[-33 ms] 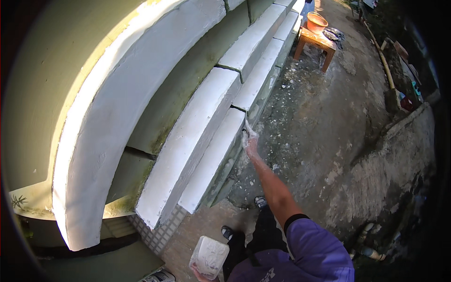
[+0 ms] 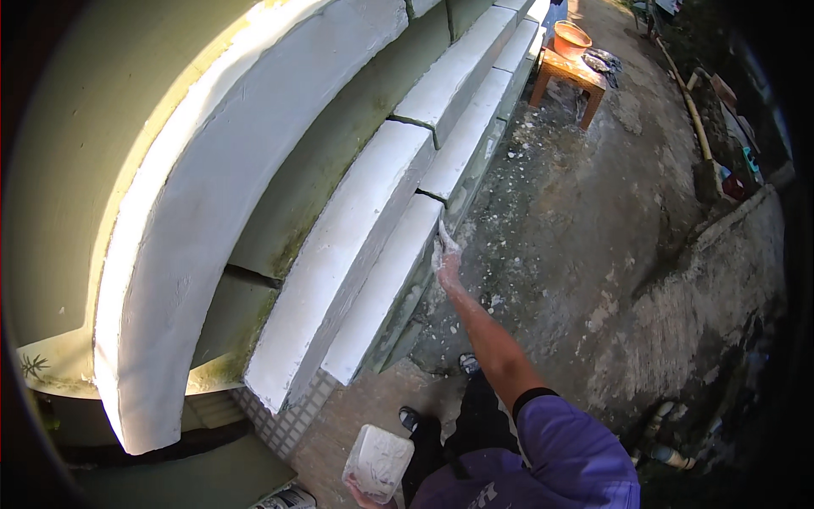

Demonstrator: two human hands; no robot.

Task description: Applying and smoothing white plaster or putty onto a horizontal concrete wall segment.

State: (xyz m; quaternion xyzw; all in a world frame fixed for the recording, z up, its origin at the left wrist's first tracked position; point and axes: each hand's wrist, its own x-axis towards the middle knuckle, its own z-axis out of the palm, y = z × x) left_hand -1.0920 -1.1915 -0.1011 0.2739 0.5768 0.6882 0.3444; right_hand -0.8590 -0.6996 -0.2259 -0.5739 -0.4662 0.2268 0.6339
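My right hand (image 2: 446,258), coated in white paste, touches the outer edge of the lowest white ledge (image 2: 390,288). Its fingers look stretched out along that edge, and no tool shows in it. Low in the view, my left hand (image 2: 366,495) grips a white plastic tub (image 2: 378,462) by its near side. White paste is smeared inside the tub. Most of the left hand's fingers are hidden beneath it. Above the lowest ledge runs a second white ledge (image 2: 348,246), and a large curved white band (image 2: 212,187) rises at the left.
Dark gaps split the ledges into blocks. An orange-brown stool (image 2: 570,69) at the far right bears an orange bucket (image 2: 571,39) and a dark bundle (image 2: 600,61). White crumbs dot the concrete ground (image 2: 585,212). A bamboo pole (image 2: 687,102) lies along the right side.
My right hand has slid slightly toward me along the ledge's edge. The left hand and the tub have barely moved.
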